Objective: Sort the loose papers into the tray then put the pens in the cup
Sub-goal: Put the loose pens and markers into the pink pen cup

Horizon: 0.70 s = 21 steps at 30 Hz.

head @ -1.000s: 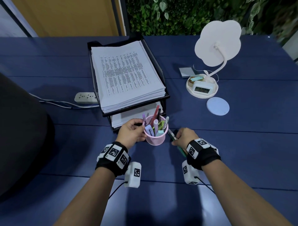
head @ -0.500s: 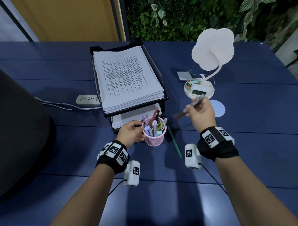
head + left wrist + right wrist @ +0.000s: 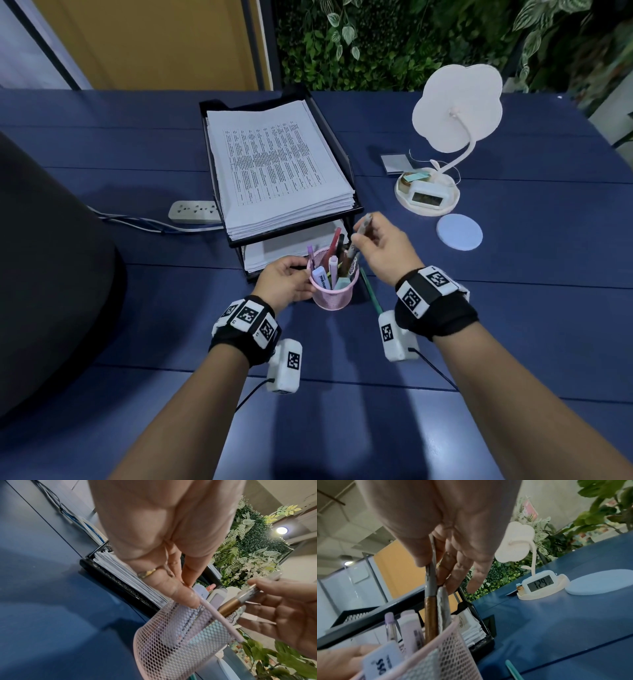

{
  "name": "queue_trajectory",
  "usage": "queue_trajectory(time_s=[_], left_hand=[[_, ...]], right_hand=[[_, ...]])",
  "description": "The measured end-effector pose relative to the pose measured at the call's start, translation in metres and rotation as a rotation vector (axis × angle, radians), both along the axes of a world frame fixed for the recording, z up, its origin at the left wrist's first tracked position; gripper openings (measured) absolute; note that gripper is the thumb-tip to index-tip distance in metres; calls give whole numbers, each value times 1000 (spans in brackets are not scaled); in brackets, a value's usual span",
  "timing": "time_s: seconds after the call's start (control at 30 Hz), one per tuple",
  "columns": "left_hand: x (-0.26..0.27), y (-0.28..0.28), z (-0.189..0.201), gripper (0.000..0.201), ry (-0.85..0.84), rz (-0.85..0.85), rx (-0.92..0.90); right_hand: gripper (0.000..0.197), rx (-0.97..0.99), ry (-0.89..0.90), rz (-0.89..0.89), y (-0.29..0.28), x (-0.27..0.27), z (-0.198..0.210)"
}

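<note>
A pink mesh cup [image 3: 331, 293] stands on the blue table [image 3: 513, 308] just in front of the black paper tray [image 3: 209, 104], with several pens and highlighters in it. My left hand [image 3: 301, 274] grips the cup's left side, fingers on the rim [image 3: 180, 595]. My right hand [image 3: 359, 233] hovers over the cup and pinches a grey and gold pen [image 3: 365, 221] near its top. The pen's gold lower end [image 3: 430, 609] is down inside the cup [image 3: 453, 655]. A green pen [image 3: 371, 291] lies on the table right of the cup. A thick stack of printed papers [image 3: 274, 161] fills the tray's top level.
A white flower-shaped lamp with a clock base [image 3: 428, 195] and a round pale coaster [image 3: 459, 232] sit to the right. A power strip [image 3: 193, 212] with cables lies left of the tray. A dark rounded shape [image 3: 51, 274] fills the left edge.
My right hand picked the grey and gold pen off the table, swung it up to the right, then brought it left and down into the cup. The left hand stayed on the cup.
</note>
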<state>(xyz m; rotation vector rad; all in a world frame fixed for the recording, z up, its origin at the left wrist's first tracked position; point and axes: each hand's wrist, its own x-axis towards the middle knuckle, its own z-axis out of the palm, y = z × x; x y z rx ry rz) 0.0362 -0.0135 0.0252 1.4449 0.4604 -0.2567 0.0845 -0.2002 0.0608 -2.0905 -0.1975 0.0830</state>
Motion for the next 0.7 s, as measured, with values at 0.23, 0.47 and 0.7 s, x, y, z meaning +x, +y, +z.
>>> queue_trajectory(time_s=[0.23,0.47,0.7], left_hand=[[0,0,0,10,4,-14,18],[1,0,-1,11,1,-33,24],[0,2,-2,16,-2,-41,20]], right_hand=[[16,-270,24,120,3,1,-12],[13,-317,87,177,3,-1,-19],[24,66,203,-105,-8,1,-32]])
